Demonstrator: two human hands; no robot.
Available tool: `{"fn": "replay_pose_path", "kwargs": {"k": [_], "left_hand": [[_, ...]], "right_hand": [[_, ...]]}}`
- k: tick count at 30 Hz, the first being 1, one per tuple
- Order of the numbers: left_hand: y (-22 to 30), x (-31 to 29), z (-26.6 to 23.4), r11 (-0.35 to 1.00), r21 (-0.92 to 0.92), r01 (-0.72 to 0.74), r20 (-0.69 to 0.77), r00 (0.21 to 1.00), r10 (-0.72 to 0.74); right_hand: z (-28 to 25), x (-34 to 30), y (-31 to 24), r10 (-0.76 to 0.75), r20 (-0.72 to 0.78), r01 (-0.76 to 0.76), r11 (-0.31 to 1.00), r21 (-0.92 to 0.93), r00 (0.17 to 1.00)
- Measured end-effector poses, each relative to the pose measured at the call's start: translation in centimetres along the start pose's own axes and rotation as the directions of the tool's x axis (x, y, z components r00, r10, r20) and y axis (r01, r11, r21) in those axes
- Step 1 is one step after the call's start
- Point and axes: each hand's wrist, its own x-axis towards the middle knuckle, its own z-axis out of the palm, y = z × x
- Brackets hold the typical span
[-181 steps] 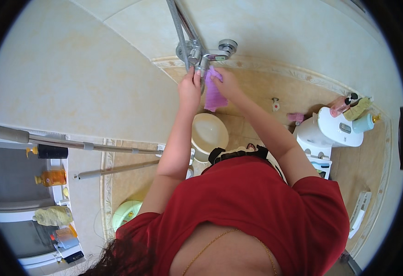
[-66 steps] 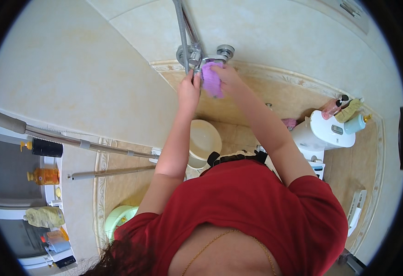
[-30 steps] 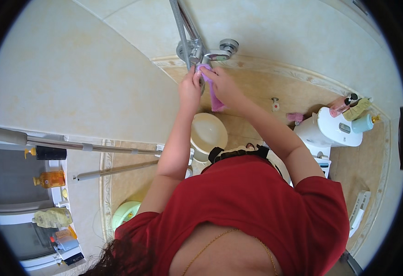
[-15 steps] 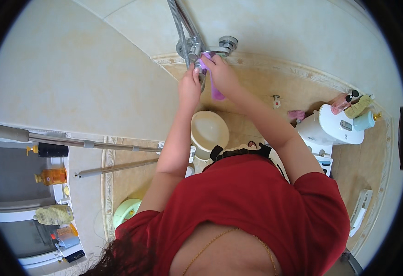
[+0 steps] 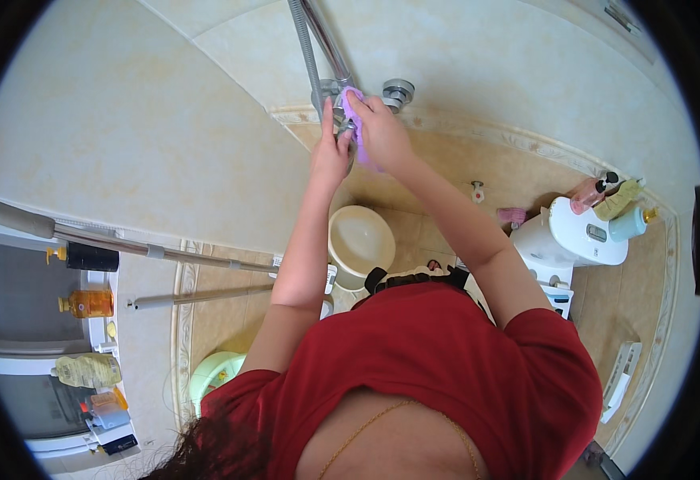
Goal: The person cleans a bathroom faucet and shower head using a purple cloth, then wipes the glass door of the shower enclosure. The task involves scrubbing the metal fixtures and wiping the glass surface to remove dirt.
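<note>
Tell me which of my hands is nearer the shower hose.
Left. Your left hand is close beside the shower hose; your right hand is farther right, holding the purple cloth at the faucet.

Left arm point(image 5: 303, 248): bare, stretched far, inclined slightly right. Left hand point(image 5: 330, 156): raised at the far end, forefinger straight and pointing far, thumb apart. Right arm point(image 5: 455, 210): bare, bent at elbow, angled far and left. Right hand point(image 5: 385, 134): close beside left, fingers partly hidden, thumb toward far left.

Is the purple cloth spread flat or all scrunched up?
Scrunched up: the purple cloth makes a narrow, crumpled strip at the right hand.
</note>
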Motion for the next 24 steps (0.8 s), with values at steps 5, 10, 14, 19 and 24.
{"fn": "replay_pose_path", "kwargs": {"k": [5,10,14,19,24], "left_hand": [[-0.9,0.1,-0.4,0.993,-0.114,-0.015,0.043,0.999,0.02],[-0.5,0.0,-0.6,0.991,-0.134,-0.006,0.069,0.998,0.015],[0.1,-0.3,-1.0,0.995,-0.101,0.023,0.072,0.997,-0.016],[-0.3,-0.4,-0.8,0.997,-0.074,0.006,0.07,0.998,-0.001],[-1.2,-0.3,-0.8,0.998,-0.062,0.013,0.066,0.998,-0.009]], "right_hand": [[-0.1,-1.0,0.3,-0.022,0.085,0.021,1.0,0.022,0.996],[-0.9,0.3,-0.1,-0.011,0.063,0.02,0.989,-0.147,0.998],[-0.3,-0.4,0.1,-0.086,0.121,0.098,0.99,-0.1,0.989],[-0.3,0.1,-1.0,-0.075,0.072,0.088,0.975,-0.205,0.995],[0.1,0.2,-1.6,0.0,0.126,0.022,0.986,-0.167,0.992]]}}
